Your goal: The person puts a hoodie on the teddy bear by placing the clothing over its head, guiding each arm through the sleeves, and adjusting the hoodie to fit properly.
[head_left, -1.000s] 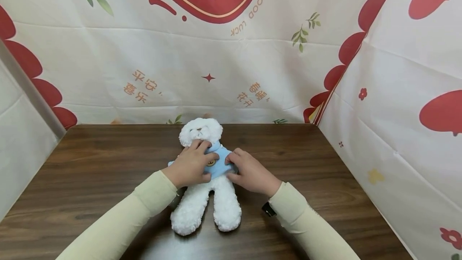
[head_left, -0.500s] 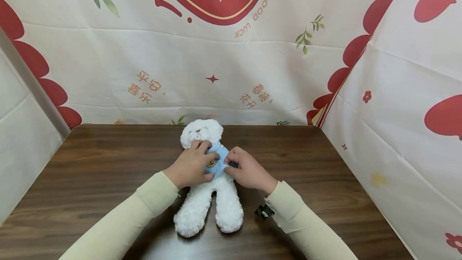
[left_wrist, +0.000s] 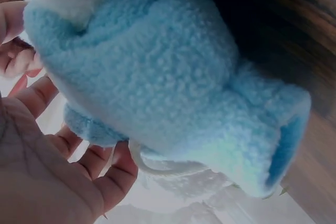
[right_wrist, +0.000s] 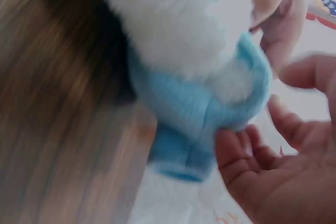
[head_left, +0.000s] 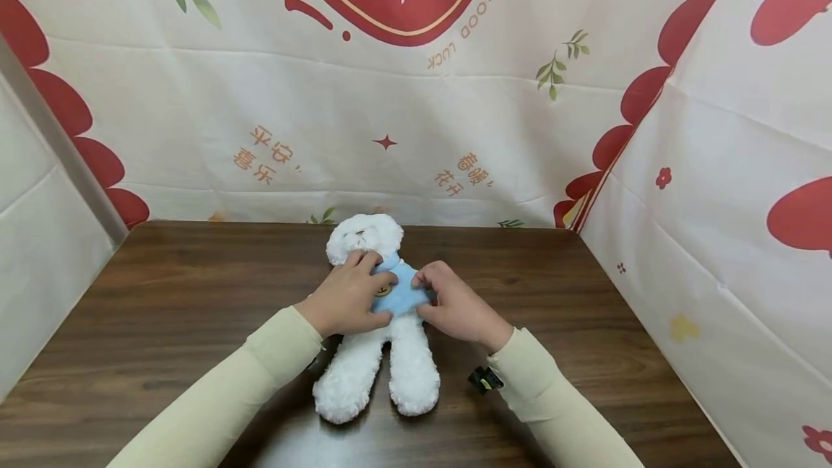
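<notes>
A white plush toy [head_left: 412, 367] with curly fur lies on its back, legs toward me, wearing a fleecy blue shirt [head_left: 403, 296] with a round bear patch [head_left: 383, 290]. My left hand [head_left: 351, 295] grips the shirt across the chest, fingers near the neck and thumb at the lower hem; its bent fingertips meet the fabric by a pale cord [left_wrist: 168, 171]. On the shirt's other side, my right hand [head_left: 461, 305] pinches the edge between curled fingers and thumb. The right wrist view, blurred, shows the hem [right_wrist: 262, 77] standing away from the fur. A hollow sleeve cuff [left_wrist: 286, 150] shows in the left wrist view.
The toy rests on a dark brown wooden table [head_left: 195, 273]. A white printed cloth [head_left: 390, 107] hangs behind the table's far edge, and another printed cloth [head_left: 734, 237] runs along the right side. A small black device [head_left: 486, 379] is under the right sleeve.
My right hand drew the shirt's side inward, then moved back outward, so the shirt spreads wider now. My left hand stays at the chest. The head view has shifted slightly.
</notes>
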A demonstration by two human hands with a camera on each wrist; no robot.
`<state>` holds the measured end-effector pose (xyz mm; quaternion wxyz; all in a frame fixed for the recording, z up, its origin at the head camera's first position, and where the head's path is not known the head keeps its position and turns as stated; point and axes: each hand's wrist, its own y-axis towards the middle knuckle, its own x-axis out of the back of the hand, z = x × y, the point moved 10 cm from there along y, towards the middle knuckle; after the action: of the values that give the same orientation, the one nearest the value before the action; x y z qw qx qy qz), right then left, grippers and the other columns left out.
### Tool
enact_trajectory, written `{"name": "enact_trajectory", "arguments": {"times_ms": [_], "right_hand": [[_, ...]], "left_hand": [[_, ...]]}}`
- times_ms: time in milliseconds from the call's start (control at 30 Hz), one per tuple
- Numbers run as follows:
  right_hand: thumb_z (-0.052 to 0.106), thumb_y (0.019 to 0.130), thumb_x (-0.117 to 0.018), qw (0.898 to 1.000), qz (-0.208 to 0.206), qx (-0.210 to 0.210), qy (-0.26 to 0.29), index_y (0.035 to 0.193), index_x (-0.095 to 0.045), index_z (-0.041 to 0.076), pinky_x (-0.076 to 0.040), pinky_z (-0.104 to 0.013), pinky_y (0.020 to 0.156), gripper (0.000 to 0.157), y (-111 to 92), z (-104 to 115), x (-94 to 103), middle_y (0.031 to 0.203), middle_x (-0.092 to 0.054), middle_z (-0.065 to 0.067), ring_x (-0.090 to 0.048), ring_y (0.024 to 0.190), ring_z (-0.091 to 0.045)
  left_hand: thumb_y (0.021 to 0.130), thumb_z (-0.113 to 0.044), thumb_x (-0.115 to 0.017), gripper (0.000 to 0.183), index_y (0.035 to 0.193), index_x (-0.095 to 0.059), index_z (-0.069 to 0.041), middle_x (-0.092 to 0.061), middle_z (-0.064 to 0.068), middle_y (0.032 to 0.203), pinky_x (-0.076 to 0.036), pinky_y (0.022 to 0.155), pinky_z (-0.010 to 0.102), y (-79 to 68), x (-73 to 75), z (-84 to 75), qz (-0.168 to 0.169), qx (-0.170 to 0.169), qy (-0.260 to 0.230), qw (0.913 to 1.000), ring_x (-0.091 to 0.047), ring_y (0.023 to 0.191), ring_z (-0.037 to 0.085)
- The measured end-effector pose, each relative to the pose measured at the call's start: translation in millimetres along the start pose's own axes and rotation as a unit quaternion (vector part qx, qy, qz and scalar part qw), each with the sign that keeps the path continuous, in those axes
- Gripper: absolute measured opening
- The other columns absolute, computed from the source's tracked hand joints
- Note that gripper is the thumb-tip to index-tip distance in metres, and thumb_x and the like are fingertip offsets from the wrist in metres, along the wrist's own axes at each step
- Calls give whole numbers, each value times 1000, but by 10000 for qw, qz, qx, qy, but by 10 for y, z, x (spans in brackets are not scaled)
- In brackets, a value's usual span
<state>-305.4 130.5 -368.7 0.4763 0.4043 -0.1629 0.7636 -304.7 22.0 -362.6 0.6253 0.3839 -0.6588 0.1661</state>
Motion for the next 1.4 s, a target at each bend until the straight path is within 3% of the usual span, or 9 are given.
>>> {"name": "enact_trajectory", "arguments": {"times_ms": [133,400,700,800,900,967,1167,1267,1400], "right_hand": [[14,88,-59,9976,-65,174,-673,88,-53,19,-42,-26,68,7,-23,11,-42,107,-42,2,-44,86,-11],[16,92,-52,9983,242,-279,444,78,-56,17,-36,-35,75,15,-9,38,-121,106,-41,-3,-37,102,-21],[13,91,-55,9983,291,308,408,78,-53,21,-34,-35,71,15,-27,204,-132,95,-41,-1,-35,94,-26],[15,89,-57,9946,274,835,-554,80,-57,20,-32,-33,69,11,-46,274,-210,92,-41,2,-36,87,-21],[18,89,-58,9723,287,1403,-1847,86,-65,19,-32,-29,69,7,-83,333,-307,92,-43,3,-34,83,-15],[15,89,-57,9644,231,1604,-2089,89,-67,17,-34,-28,70,11,-102,335,-288,93,-45,4,-36,82,-13],[10,90,-56,9971,-168,600,-445,102,-61,14,-45,-28,71,14,-87,58,41,102,-50,4,-49,85,-13],[22,88,-62,9985,-108,66,-535,112,-53,15,-45,-28,74,27,-68,-98,-1,112,-46,1,-48,91,-13],[27,82,-68,9931,-28,-80,-1172,112,-48,14,-44,-26,72,38,-12,-133,-136,109,-44,-3,-47,85,-12]], "left_hand": [[80,-49,-61,53,125,-56,-21,-41,11,125,-44,78,43,-23,-14,-16,16,-63,159,9999,-36,113,29],[76,-53,-62,73,138,-44,-20,-40,11,126,-44,74,42,-22,-117,-40,-19,1,720,9974,-35,111,28],[70,-49,-72,64,125,-54,-23,-45,8,110,-47,61,38,-19,-67,7,-579,346,822,9943,-41,94,28],[71,-47,-73,61,124,-54,-24,-44,9,110,-46,58,37,-31,-80,1,-590,343,945,9932,-41,93,28],[73,-47,-71,62,127,-53,-24,-43,10,116,-44,63,40,-47,-115,-30,-477,195,1039,9932,-39,99,29],[74,-48,-70,62,129,-52,-23,-42,10,119,-43,66,42,-46,-121,-53,-467,104,1040,9934,-38,102,29],[75,-52,-68,64,130,-52,-23,-42,11,121,-42,67,42,-49,-107,-68,-582,-9,995,9933,-39,104,29],[75,-53,-68,65,130,-52,-23,-43,11,121,-43,68,42,-57,-118,-75,-546,-26,959,9939,-39,104,29],[75,-55,-67,66,131,-52,-23,-42,11,123,-42,70,42,-59,-123,-89,-515,-30,904,9946,-38,105,29]]}}
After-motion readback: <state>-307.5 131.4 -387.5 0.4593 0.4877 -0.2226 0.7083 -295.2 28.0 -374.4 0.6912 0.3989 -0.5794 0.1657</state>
